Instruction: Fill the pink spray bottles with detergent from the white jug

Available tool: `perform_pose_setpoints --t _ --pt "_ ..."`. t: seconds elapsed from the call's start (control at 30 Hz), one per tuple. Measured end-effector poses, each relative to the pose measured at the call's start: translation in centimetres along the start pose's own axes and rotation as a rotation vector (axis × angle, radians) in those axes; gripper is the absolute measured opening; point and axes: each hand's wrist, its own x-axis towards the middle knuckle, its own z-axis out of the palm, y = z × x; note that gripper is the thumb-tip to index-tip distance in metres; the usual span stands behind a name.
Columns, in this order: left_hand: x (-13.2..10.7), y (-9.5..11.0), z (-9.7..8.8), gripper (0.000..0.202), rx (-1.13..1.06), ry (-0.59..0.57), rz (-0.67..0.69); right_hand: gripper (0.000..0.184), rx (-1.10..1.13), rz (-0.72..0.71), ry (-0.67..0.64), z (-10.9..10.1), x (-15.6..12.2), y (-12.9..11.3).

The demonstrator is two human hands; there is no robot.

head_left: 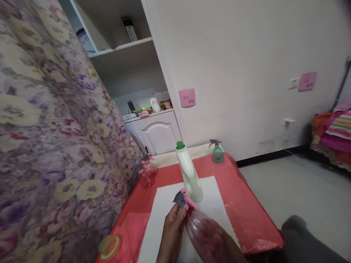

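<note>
A see-through pink spray bottle (199,228) with a grey and pink trigger head (184,199) is held tilted above the table's near side. My left hand (174,221) is closed around its neck, just below the trigger head. Around the far side of the bottle's body, my right hand (218,232) grips it, partly seen through the plastic. A tall white jug-like bottle (189,171) with a handle and a green top (180,145) stands upright just beyond, on a white cloth (164,204).
Two pink spray bottles (145,179) are at the back left of the red-covered table (246,215). A green spray bottle (218,155) stands at the back right. A round yellowish dish (109,247) is at front left. A floral curtain (63,128) hangs along the left side.
</note>
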Motion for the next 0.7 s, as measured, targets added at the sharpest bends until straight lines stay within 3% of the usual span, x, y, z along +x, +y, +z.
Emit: perform_pose_setpoints --t 0.07,0.2,0.27,0.37,0.47,0.7 --pt "0.0 0.0 0.2 0.048 -0.015 -0.015 -0.016 0.059 0.125 0.105 -0.050 0.6 -0.5 -0.7" --pt "-0.2 -0.1 0.6 0.044 -0.028 -0.028 -0.032 0.057 0.578 0.473 -0.126 0.9 -1.4 -1.6" --pt "-0.3 -0.2 0.6 0.039 -0.020 -0.020 -0.013 0.057 0.685 0.543 -0.156 0.9 -1.5 -1.7" --pt "-0.3 -0.4 0.7 0.039 -0.010 0.041 0.021 0.049 0.699 0.404 -0.218 1.2 -1.4 -1.6" --pt "-0.4 -0.5 0.8 0.040 -0.053 0.127 0.038 0.047 0.548 0.231 -0.228 1.5 -1.1 -1.0" --pt "-0.3 -0.7 0.8 0.027 -0.143 0.267 0.037 0.032 0.271 0.101 -0.110 0.4 -0.6 1.7"
